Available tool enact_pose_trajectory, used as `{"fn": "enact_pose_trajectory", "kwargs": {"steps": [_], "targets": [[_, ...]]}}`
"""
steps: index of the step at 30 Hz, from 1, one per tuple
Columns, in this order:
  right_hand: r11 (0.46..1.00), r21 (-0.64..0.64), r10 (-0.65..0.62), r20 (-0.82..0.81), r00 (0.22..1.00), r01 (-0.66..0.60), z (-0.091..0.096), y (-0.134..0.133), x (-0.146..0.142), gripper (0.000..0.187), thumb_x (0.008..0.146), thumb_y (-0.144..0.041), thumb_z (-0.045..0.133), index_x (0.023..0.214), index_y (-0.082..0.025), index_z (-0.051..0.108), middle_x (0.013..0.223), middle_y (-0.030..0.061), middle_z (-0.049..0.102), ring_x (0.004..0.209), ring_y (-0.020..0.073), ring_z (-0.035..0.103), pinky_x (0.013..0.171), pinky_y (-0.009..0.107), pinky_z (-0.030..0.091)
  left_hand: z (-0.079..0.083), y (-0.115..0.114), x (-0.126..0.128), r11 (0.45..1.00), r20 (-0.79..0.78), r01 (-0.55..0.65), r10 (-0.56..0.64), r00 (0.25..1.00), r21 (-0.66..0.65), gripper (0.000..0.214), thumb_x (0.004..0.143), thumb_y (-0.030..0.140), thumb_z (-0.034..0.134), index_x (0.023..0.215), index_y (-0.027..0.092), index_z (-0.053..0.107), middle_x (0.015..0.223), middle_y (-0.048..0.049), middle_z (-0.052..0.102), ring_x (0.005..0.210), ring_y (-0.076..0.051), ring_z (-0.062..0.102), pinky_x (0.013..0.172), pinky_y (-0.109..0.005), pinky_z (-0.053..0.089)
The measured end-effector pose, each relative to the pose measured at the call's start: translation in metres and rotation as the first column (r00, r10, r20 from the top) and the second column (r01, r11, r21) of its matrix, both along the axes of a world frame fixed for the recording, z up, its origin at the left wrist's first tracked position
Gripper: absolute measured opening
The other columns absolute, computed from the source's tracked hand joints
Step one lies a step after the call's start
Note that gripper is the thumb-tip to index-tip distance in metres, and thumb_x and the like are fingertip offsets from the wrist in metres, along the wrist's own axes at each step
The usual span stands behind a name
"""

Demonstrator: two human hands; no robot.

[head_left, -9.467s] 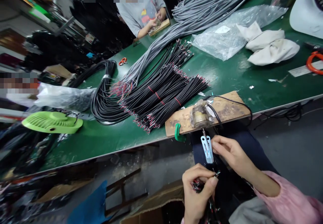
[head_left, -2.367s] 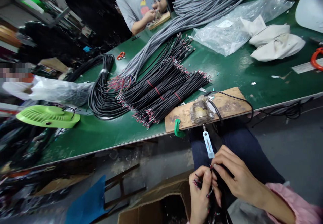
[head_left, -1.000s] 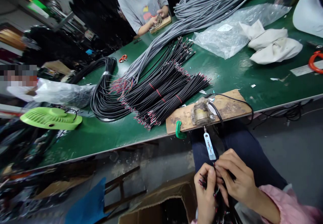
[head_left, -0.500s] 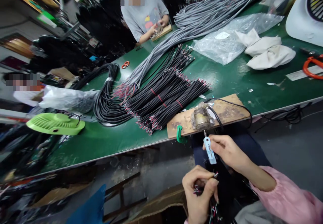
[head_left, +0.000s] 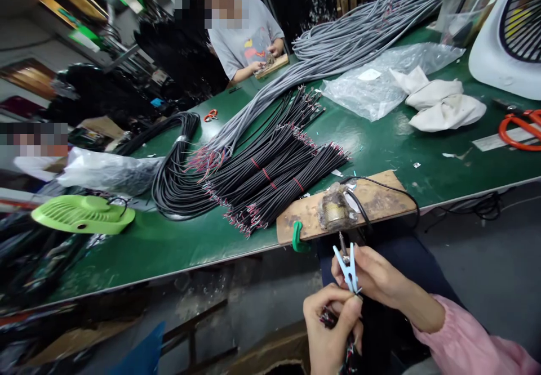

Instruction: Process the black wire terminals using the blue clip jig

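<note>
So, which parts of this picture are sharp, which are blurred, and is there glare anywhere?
Head view: the left hand with its wire bundle, the right hand and the light-blue clip are fairly sharp; the bottom left, below the green fan, is smeared; soft glare lies on the green table beside the plastic bag.

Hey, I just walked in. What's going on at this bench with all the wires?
A person is working just below the edge of a green table. Their left hand grips a bunch of black wires with red tips, while the right hand pinches a pale blue clip just under a wooden board. More wire bundles lie on the table, and a co-worker works at the far end.
</note>
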State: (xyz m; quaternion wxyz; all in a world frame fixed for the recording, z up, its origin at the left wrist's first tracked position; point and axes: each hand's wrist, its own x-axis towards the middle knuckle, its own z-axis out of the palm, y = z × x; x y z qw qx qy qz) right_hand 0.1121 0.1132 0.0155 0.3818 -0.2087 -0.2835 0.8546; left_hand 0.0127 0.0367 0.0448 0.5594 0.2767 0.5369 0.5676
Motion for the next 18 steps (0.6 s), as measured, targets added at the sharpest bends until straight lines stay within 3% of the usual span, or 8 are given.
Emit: {"fn": "enact_pose_trajectory", "kwargs": {"steps": [4, 9, 15, 18], "targets": [[0.999, 0.007, -0.037, 0.012, 0.999, 0.037, -0.020, -0.004, 0.003, 0.059, 0.089, -0.069, 0.048, 0.080, -0.013, 0.065, 0.071, 0.0042, 0.057, 0.063, 0.0140, 0.052, 0.057, 0.026, 0.043, 0.000, -0.002, -0.001, 1.000, -0.029, 0.002, -0.002, 1.000, 0.004, 0.031, 0.072, 0.036, 0.080, 0.059, 0.013, 0.065, 0.046, 0.0060, 0.046, 0.026, -0.001, 0.039, 0.031, -0.011, 0.020], [0.995, 0.080, -0.061, 0.110, 0.992, 0.053, -0.033, -0.008, 0.021, 0.041, 0.087, -0.054, 0.065, 0.081, -0.014, 0.066, 0.071, 0.0014, 0.057, 0.063, 0.0127, 0.049, 0.059, 0.025, 0.038, 0.001, -0.008, -0.003, 0.998, -0.058, 0.033, -0.037, 0.998, -0.059, 0.036, 0.071, 0.038, 0.081, 0.059, 0.012, 0.060, 0.048, 0.0057, 0.050, 0.027, 0.000, 0.039, 0.031, -0.012, 0.022], [0.974, 0.226, -0.052, 0.272, 0.961, -0.012, -0.017, -0.012, 0.036, 0.018, 0.081, -0.031, 0.077, 0.075, -0.015, 0.072, 0.075, 0.0014, 0.060, 0.072, 0.0163, 0.053, 0.068, 0.028, 0.039, -0.007, -0.027, -0.005, 0.950, -0.149, 0.005, -0.054, 0.987, -0.311, 0.045, 0.066, 0.052, 0.080, 0.072, 0.016, 0.053, 0.058, -0.0018, 0.069, 0.038, -0.007, 0.053, 0.039, -0.017, 0.041], [0.876, 0.455, -0.036, 0.391, 0.920, -0.159, 0.000, -0.014, 0.034, 0.010, 0.081, -0.024, 0.074, 0.077, -0.015, 0.074, 0.080, 0.0042, 0.065, 0.082, 0.0208, 0.056, 0.076, 0.032, 0.041, -0.018, -0.034, -0.005, 0.910, -0.146, 0.039, -0.108, 0.983, -0.413, 0.051, 0.062, 0.057, 0.081, 0.077, 0.017, 0.053, 0.060, -0.0010, 0.068, 0.042, -0.009, 0.052, 0.044, -0.022, 0.045]]}}
